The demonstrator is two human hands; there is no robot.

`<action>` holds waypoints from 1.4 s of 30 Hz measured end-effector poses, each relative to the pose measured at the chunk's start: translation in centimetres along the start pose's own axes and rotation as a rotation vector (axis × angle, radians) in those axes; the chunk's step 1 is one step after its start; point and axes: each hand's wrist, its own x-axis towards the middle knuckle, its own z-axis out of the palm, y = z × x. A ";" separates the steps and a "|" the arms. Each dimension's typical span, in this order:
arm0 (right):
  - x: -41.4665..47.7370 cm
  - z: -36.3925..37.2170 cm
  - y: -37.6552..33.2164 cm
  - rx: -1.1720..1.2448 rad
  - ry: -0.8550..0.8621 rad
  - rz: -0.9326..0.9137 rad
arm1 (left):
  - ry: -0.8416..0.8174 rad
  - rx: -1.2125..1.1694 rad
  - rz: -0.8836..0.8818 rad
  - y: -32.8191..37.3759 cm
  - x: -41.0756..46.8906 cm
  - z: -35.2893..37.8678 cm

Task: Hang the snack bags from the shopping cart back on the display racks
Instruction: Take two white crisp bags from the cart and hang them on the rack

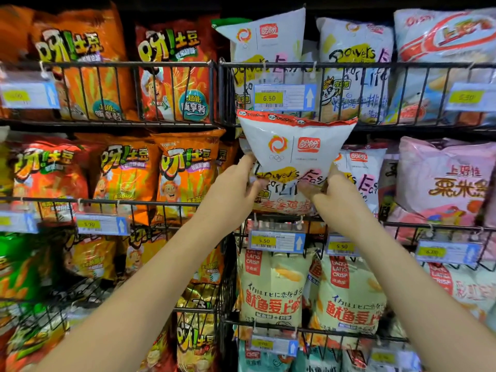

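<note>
White bag stands upright just below the 6.50 tag, directly above the fingers; left hand and right hand each pinch a lower side, equally near the tag.

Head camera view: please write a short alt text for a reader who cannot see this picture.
The left hand and right hand hold a white snack bag with a red top edge by its lower sides, raised before stocked wire racks. A price tag just above it reads 6.50.
</note>
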 end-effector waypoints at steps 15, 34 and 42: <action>3.0 2.7 -0.1 -0.270 -0.212 0.223 | -0.279 0.166 -0.395 0.9 3.7 2.3; 0.9 0.0 -1.4 -0.381 -0.133 0.116 | -0.166 0.387 -0.291 2.8 1.3 -0.4; -4.8 -5.4 -1.4 -0.621 -0.077 -0.075 | -0.168 0.532 0.076 5.5 -1.4 -0.4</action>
